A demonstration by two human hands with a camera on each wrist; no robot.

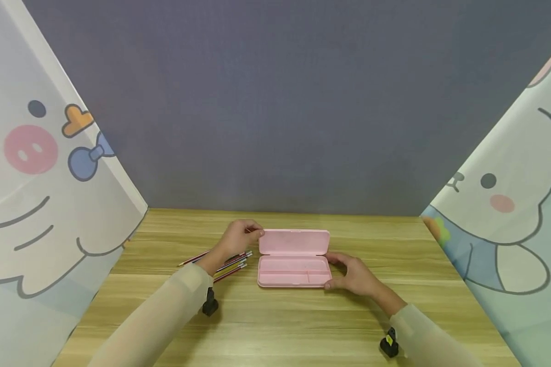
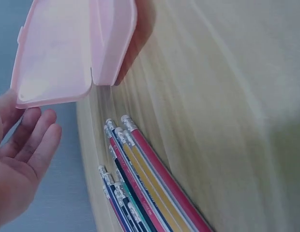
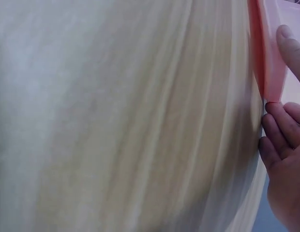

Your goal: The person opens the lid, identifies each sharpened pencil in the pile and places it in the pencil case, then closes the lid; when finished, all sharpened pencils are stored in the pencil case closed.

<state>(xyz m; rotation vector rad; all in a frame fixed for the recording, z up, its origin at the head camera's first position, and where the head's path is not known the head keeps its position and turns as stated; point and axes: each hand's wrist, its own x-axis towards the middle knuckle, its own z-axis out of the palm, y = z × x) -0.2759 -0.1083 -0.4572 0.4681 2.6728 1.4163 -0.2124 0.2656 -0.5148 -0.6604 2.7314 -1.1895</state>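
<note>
A pink pencil case (image 1: 275,279) lies on the table with its lid (image 1: 294,242) raised at the back. Its tray has several compartments, and nothing lies in them. My left hand (image 1: 236,239) pinches the lid's upper left corner between thumb and fingers; the left wrist view shows this corner of the lid (image 2: 53,58) close up. At the case's right end, my right hand (image 1: 355,275) holds it, thumb at the front corner and fingers toward the back. In the right wrist view the thumb (image 3: 291,50) lies over the pink side wall (image 3: 273,72).
Several pencils (image 1: 229,269) with eraser ends lie in a loose bundle left of the case, beneath my left wrist. A grey panel (image 1: 284,107) stands behind the wooden table (image 1: 298,326). Printed cartoon panels flank it left (image 1: 32,214) and right (image 1: 509,229).
</note>
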